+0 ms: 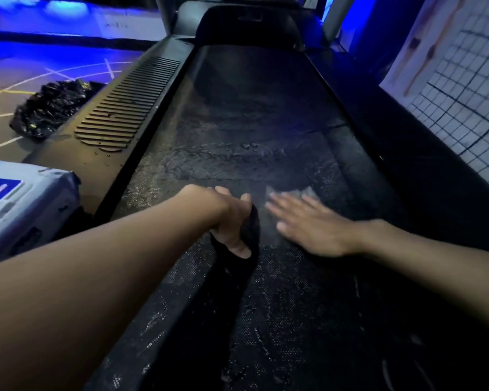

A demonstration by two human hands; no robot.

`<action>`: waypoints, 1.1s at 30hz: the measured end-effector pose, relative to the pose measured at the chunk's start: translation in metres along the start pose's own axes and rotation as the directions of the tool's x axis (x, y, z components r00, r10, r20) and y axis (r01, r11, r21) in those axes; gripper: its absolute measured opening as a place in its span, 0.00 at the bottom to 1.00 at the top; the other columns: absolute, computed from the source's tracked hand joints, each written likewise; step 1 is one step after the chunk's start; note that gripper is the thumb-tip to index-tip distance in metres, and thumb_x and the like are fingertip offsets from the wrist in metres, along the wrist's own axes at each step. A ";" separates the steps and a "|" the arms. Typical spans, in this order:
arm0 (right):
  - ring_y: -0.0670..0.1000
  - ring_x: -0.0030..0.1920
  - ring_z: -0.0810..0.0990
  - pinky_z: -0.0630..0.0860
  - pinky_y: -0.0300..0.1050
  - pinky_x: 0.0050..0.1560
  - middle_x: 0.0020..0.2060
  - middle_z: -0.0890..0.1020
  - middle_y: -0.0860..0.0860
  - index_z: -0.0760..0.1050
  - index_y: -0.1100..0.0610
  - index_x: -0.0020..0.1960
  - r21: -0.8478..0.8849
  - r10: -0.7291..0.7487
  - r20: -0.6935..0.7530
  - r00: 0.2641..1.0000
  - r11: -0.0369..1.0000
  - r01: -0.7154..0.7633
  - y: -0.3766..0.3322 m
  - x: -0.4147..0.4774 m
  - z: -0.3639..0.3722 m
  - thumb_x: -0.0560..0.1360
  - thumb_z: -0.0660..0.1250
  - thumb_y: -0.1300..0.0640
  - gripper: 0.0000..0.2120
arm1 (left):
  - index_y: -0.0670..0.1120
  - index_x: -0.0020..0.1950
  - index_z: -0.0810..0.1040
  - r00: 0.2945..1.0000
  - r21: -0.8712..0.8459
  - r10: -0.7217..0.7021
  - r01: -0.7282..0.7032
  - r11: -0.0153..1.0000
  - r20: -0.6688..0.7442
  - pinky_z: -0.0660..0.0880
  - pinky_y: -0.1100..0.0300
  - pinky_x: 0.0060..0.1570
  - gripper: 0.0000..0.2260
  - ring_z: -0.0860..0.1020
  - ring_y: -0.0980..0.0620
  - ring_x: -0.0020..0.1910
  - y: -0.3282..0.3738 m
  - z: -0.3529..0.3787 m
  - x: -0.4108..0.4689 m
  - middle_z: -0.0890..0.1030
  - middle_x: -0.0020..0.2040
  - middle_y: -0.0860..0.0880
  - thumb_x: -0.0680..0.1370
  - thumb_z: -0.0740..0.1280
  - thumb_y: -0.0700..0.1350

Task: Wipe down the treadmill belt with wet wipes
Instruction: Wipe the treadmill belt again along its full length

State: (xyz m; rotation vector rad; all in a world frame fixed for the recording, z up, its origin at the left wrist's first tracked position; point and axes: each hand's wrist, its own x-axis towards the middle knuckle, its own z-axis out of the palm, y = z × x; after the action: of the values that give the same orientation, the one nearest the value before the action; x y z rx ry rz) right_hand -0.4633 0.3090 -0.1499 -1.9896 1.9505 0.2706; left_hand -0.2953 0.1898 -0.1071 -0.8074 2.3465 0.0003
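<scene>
The black treadmill belt (251, 114) runs away from me, wet and streaked across its middle. My right hand (308, 224) lies flat with straight fingers on a pale wet wipe (308, 191), pressing it onto the belt; only the wipe's far corners show past the fingertips. My left hand (229, 218) grips a dark cloth (246, 249) that hangs down onto the belt just left of the right hand.
A wet wipes pack (20, 204) sits on the left side rail near me. The ribbed left foot rail (127, 105) carries water drops. A crumpled black plastic bag (48, 108) lies on the floor at left. A wire grid panel (463, 94) stands at right.
</scene>
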 end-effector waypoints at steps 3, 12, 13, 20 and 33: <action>0.44 0.76 0.29 0.30 0.53 0.76 0.78 0.33 0.45 0.34 0.46 0.79 -0.003 0.131 -0.034 0.991 0.991 -0.131 0.010 0.012 -0.003 0.83 0.38 0.41 0.28 | 0.36 0.77 0.51 0.990 -0.013 0.114 -0.116 0.993 -0.078 0.61 0.52 0.73 0.50 0.56 0.43 0.76 0.015 -0.007 -0.005 0.56 0.77 0.40 0.70 0.73 0.63; 0.45 0.77 0.32 0.32 0.51 0.76 0.79 0.35 0.45 0.38 0.44 0.80 0.035 0.133 -0.018 0.991 0.991 -0.133 0.046 -0.006 -0.006 0.84 0.36 0.44 0.25 | 0.56 0.80 0.47 0.981 -0.221 0.190 -0.193 0.956 -0.037 0.59 0.49 0.73 0.43 0.52 0.39 0.77 0.025 -0.015 -0.002 0.53 0.76 0.40 0.73 0.70 0.61; 0.45 0.77 0.32 0.32 0.52 0.76 0.79 0.35 0.45 0.37 0.45 0.80 0.033 0.161 -0.008 0.987 0.986 -0.161 0.048 -0.004 -0.009 0.84 0.37 0.45 0.25 | 0.57 0.79 0.47 0.983 -0.249 0.183 -0.186 0.951 -0.036 0.57 0.48 0.74 0.42 0.51 0.39 0.77 0.026 -0.015 0.000 0.53 0.77 0.40 0.74 0.68 0.63; 0.43 0.76 0.30 0.28 0.45 0.74 0.77 0.34 0.41 0.38 0.43 0.79 0.079 -0.016 0.060 0.998 0.997 0.012 0.068 -0.042 0.004 0.79 0.33 0.40 0.29 | 0.59 0.78 0.52 0.980 -0.215 0.084 -0.122 0.969 -0.179 0.59 0.39 0.72 0.32 0.54 0.30 0.74 0.060 -0.007 0.017 0.55 0.74 0.35 0.78 0.63 0.59; 0.45 0.77 0.31 0.31 0.53 0.76 0.78 0.34 0.43 0.38 0.42 0.79 0.118 0.166 0.032 0.986 0.979 -0.169 0.105 -0.042 -0.001 0.82 0.34 0.41 0.26 | 0.67 0.76 0.53 0.949 -0.159 0.136 -0.186 0.970 -0.283 0.59 0.29 0.66 0.24 0.58 0.37 0.72 0.107 -0.012 0.017 0.60 0.70 0.42 0.81 0.55 0.55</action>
State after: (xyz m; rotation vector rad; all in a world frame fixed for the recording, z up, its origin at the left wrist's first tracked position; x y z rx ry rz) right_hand -0.5698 0.3479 -0.1444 -1.7436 2.0720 0.2100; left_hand -0.3713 0.2643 -0.1291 -0.7368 2.6980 0.1908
